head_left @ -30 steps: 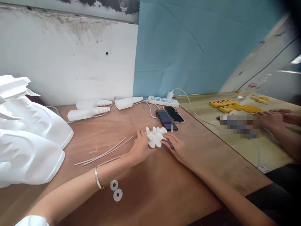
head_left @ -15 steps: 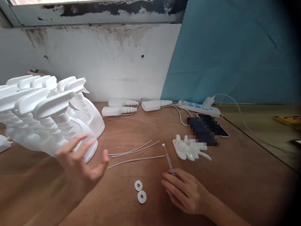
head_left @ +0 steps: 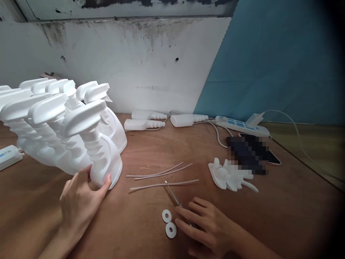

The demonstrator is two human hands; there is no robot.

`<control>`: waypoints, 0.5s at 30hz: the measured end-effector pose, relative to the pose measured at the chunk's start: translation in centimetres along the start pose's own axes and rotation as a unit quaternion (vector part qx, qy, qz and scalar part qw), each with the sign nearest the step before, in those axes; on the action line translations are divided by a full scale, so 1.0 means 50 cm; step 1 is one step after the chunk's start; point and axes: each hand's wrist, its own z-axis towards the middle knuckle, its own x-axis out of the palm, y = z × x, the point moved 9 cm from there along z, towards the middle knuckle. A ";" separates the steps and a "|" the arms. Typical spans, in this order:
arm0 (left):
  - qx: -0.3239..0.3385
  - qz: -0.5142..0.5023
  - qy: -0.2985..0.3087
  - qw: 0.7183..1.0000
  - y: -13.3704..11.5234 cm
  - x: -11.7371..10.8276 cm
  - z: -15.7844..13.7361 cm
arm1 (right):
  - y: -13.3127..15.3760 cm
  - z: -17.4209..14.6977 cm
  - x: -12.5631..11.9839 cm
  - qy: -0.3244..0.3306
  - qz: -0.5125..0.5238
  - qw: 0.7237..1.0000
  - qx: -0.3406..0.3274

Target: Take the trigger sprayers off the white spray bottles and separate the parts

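My left hand [head_left: 81, 201] grips the lower body of a white plastic spray bottle [head_left: 106, 162], thumb on its near side. This bottle stands upright at the front right of a cluster of similar trigger-topped bottles [head_left: 48, 136]. My right hand [head_left: 205, 226] rests low over the table with its fingers apart, above a thin metal tool [head_left: 174, 194] with a pale tip. The tool's rear part is hidden under the fingers, so its kind is unclear. Just left of these fingers lie two white ring washers [head_left: 170, 230]. Several thin pale tubes [head_left: 164, 184] lie beyond the tool.
White trigger-like plastic parts [head_left: 230, 176] are piled at right, beside blurred-out dark items and a phone [head_left: 272, 156]. White bottle-shaped pieces [head_left: 144, 124], cables and a power strip [head_left: 242, 126] lie along the wall. A white plug-like block [head_left: 10, 157] sits at far left.
My left hand has closed around the front bottle. My right hand has lowered, and the thin tool has tipped leftward toward the table. The view has shifted slightly.
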 end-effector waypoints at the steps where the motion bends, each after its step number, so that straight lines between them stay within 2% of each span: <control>1: 0.038 -0.016 -0.031 0.999 -0.013 -0.010 -0.005 | -0.003 -0.008 -0.009 -0.031 0.001 0.999 0.008; 3: 0.134 -0.064 -0.090 0.985 -0.047 -0.032 -0.021 | -0.025 -0.026 -0.030 -0.102 0.031 0.992 0.074; 5: 0.230 -0.125 -0.121 0.957 -0.086 -0.049 -0.038 | -0.068 -0.046 -0.040 -0.165 0.133 0.957 0.198; 6: 0.272 -0.154 -0.124 0.942 -0.106 -0.054 -0.044 | -0.092 -0.057 -0.038 -0.193 0.208 0.922 0.263; 7: 0.307 -0.177 -0.125 0.927 -0.125 -0.058 -0.050 | -0.112 -0.066 -0.031 -0.218 0.291 0.876 0.318; 10: 0.400 -0.191 -0.141 0.885 -0.179 -0.065 -0.069 | -0.142 -0.073 -0.008 -0.274 0.486 0.728 0.398; 11: 0.423 -0.185 -0.155 0.873 -0.193 -0.067 -0.077 | -0.147 -0.073 -0.003 -0.282 0.523 0.691 0.413; 13: 0.454 -0.173 -0.174 0.856 -0.213 -0.069 -0.092 | -0.158 -0.080 0.000 -0.297 0.553 0.636 0.449; 15: 0.469 -0.171 -0.159 0.852 -0.228 -0.060 -0.101 | -0.168 -0.100 0.000 -0.327 0.553 0.584 0.497</control>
